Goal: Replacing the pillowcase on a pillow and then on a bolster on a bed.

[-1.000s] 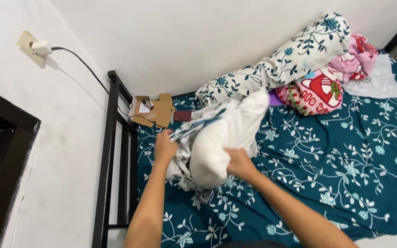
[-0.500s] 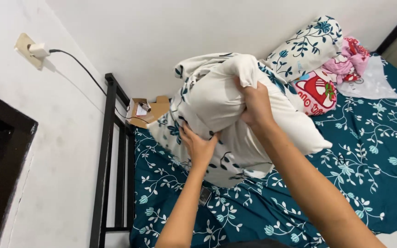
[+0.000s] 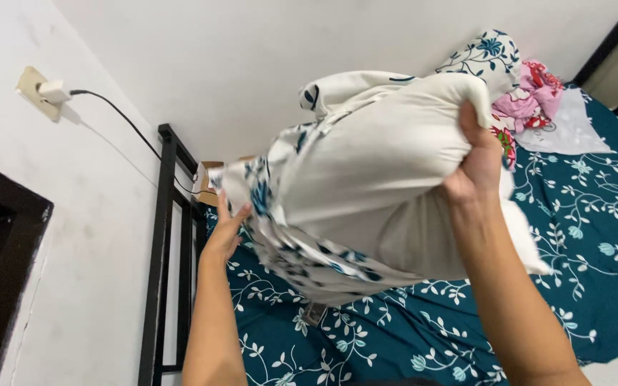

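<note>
A white pillow (image 3: pixel 388 193) is lifted above the bed, partly inside a white pillowcase with blue flowers (image 3: pixel 287 236). My right hand (image 3: pixel 477 168) grips the pillow's upper end near the right. My left hand (image 3: pixel 224 229) holds the pillowcase's edge at the left, fingers against the cloth. The pillow hides much of the bed's head end.
The bed has a teal floral sheet (image 3: pixel 574 236) and a black metal frame (image 3: pixel 162 243) along the white wall. A floral bolster (image 3: pixel 488 53), pink and red cushions (image 3: pixel 534 93) and a cardboard box (image 3: pixel 205 182) lie at the back. A plugged charger (image 3: pixel 51 91) hangs on the wall.
The pillow went from lying on the bed to being held high. My right hand moved up and right with it; my left hand slid left to the pillowcase's edge.
</note>
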